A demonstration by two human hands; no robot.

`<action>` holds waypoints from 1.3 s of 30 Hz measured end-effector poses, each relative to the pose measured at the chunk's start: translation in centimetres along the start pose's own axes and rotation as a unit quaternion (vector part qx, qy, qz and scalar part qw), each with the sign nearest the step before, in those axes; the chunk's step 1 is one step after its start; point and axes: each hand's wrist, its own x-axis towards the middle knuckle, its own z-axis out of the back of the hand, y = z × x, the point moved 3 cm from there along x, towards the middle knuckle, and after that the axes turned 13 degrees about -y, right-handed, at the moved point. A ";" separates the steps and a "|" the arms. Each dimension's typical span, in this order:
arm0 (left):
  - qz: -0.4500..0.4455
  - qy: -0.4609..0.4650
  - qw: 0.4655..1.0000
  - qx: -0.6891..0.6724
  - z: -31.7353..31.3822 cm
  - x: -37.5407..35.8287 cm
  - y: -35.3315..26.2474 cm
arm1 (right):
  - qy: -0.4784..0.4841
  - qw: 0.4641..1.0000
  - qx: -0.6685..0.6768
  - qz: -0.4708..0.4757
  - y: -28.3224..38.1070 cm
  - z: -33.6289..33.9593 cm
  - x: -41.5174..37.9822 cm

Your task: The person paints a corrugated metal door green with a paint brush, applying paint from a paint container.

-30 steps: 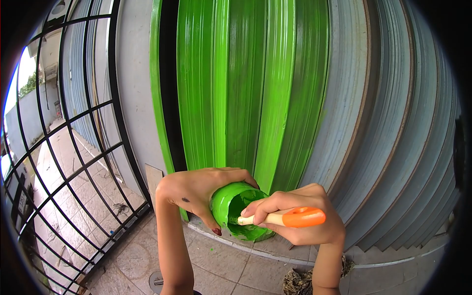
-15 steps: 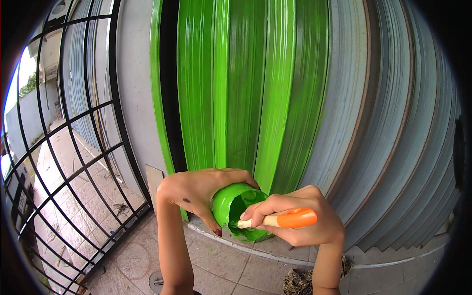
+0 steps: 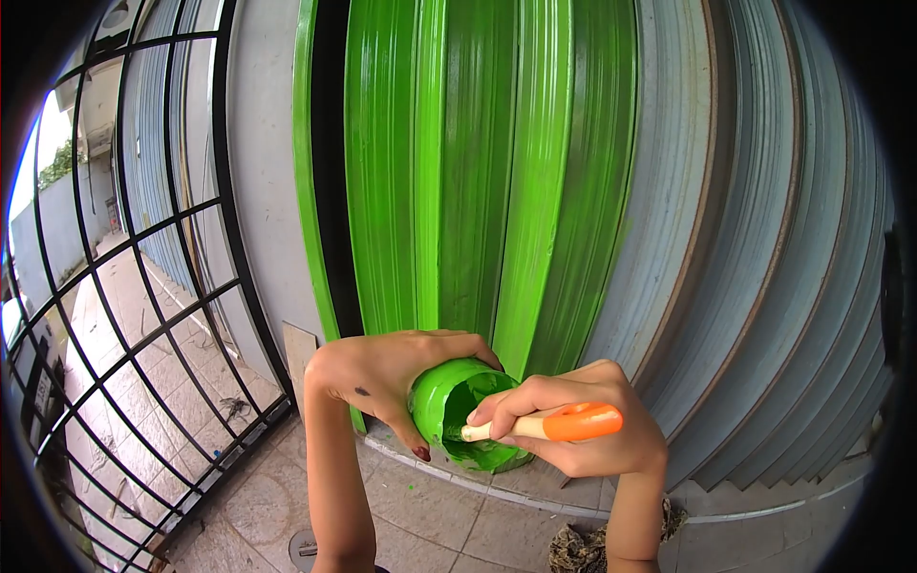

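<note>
My left hand (image 3: 401, 372) is wrapped round a paint can (image 3: 435, 396) that is smeared with green paint and tilted with its mouth toward me. In my right hand (image 3: 592, 420) is a paintbrush (image 3: 535, 425) with a pale handle and an orange end. The brush's head reaches inside the can, where its bristles are mostly hidden. Just beyond both hands rises a corrugated metal shutter, whose green painted section (image 3: 478, 191) looks glossy and wet.
The bare grey-blue part of the shutter (image 3: 755, 239) curves off to the right. A black barred gate (image 3: 229, 210) stands at left. On the tiled floor (image 3: 420, 516) lie a crumpled rag (image 3: 578, 549) and a round drain cover (image 3: 304, 546).
The paintbrush's orange end has shifted very slightly to the right, its head still inside the can. My left hand and the paint can look almost unmoved.
</note>
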 end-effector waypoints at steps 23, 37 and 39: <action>0.080 -0.129 0.987 0.050 1.1 -0.4 1.1 | -0.299 0.899 0.261 -0.185 -5.0 3.2 0.3; 0.108 -0.162 0.978 0.076 1.1 -0.2 1.3 | -0.305 0.906 0.124 -0.265 -6.2 3.8 -0.1; 0.110 -0.163 0.978 0.074 1.1 -0.2 1.3 | -0.295 0.908 0.120 -0.274 -6.4 3.8 -0.2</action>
